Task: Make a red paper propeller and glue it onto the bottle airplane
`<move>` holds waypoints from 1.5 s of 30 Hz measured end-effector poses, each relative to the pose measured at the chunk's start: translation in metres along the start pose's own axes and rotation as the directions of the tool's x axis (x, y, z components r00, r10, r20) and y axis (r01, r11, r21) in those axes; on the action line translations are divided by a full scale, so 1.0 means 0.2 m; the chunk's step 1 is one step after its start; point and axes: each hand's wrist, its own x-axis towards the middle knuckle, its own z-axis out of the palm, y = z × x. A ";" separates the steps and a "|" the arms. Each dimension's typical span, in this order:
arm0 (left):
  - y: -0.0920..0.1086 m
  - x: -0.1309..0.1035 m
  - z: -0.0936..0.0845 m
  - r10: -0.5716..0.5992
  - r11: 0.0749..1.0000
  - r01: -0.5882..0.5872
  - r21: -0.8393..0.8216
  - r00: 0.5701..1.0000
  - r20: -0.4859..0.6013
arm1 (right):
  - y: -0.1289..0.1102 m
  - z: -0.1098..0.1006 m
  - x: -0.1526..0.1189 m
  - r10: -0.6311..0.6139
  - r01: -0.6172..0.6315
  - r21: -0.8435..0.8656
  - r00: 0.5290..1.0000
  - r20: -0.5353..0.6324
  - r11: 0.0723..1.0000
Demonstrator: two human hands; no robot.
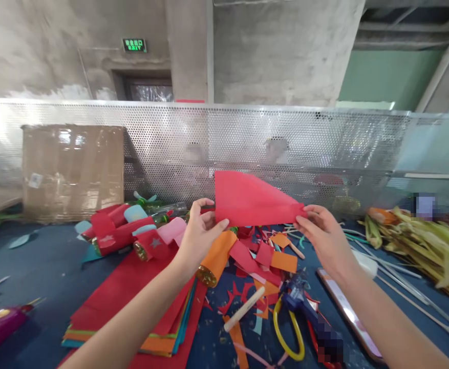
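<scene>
A piece of red paper [253, 200], wide at the left and tapering to the right, is held up between both hands above the table. My left hand [201, 225] pinches its lower left edge. At the narrow right end, my right hand [318, 225] has it between thumb and fingers. Below lie red and orange paper scraps [260, 256] and a bottle wrapped in orange paper [218, 256]. Under my left forearm is a stack of coloured paper [120, 297], red on top. Scissors with a yellow handle [301, 333] lie below the hands, near a glue stick [244, 309].
Several paper-wrapped bottles [116, 236] lie at the left, before a cardboard box [72, 171]. A purple tool [3, 325] rests at the front left. A phone [347, 307] lies by my right forearm, with corn husks [424, 246] farther right. A perforated metal screen [163, 138] bounds the back.
</scene>
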 end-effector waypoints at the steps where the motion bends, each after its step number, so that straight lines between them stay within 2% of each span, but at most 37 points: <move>1: -0.03 0.01 -0.01 -0.076 0.994 0.072 -0.081 0.996 -0.046 | 0.02 0.01 0.00 0.040 -0.040 0.024 0.999 0.005 0.999; 3: -0.10 0.05 -0.03 -0.268 0.937 0.221 -0.270 0.952 -0.152 | 0.08 0.02 0.00 0.118 -0.119 0.065 0.993 0.014 0.991; 4: -0.14 0.07 -0.04 -0.325 0.915 0.270 -0.299 0.934 -0.152 | 0.10 0.02 0.00 0.156 -0.158 0.081 0.987 0.024 0.984; 7: -0.23 0.09 -0.07 -0.438 0.863 0.406 -0.301 0.898 -0.046 | 0.18 0.03 0.00 0.265 -0.274 0.097 0.959 0.098 0.957; 11: -0.30 0.07 -0.06 -0.474 0.828 0.482 -0.286 0.874 0.104 | 0.22 0.03 -0.01 0.341 -0.366 0.078 0.912 0.228 0.927; 15: -0.32 0.02 -0.03 -0.444 0.833 0.469 -0.295 0.883 0.151 | 0.23 0.05 -0.02 0.352 -0.386 0.079 0.893 0.279 0.919; 19: -0.31 0.01 0.00 -0.364 0.867 0.381 -0.322 0.924 0.115 | 0.23 0.09 -0.05 0.341 -0.380 0.113 0.903 0.262 0.918; 24: -0.29 -0.03 0.05 -0.280 0.897 0.293 -0.331 0.956 0.088 | 0.21 0.18 -0.17 0.358 -0.406 0.092 0.876 0.323 0.909; 28: -0.29 -0.09 0.09 -0.238 0.936 0.263 -0.234 0.963 0.129 | 0.18 0.23 -0.26 0.338 -0.379 0.068 0.881 0.330 0.923; 32: -0.30 -0.13 0.11 -0.206 0.966 0.225 -0.126 0.967 0.150 | 0.18 0.24 -0.27 0.316 -0.347 0.046 0.896 0.311 0.937; 38: -0.31 -0.13 0.11 -0.227 0.957 0.252 -0.145 0.959 0.170 | 0.20 0.23 -0.26 0.336 -0.362 0.032 0.892 0.301 0.932; 45: -0.32 -0.12 0.10 -0.277 0.951 0.290 -0.109 0.954 0.119 | 0.23 0.20 -0.22 0.366 -0.379 0.004 0.895 0.255 0.925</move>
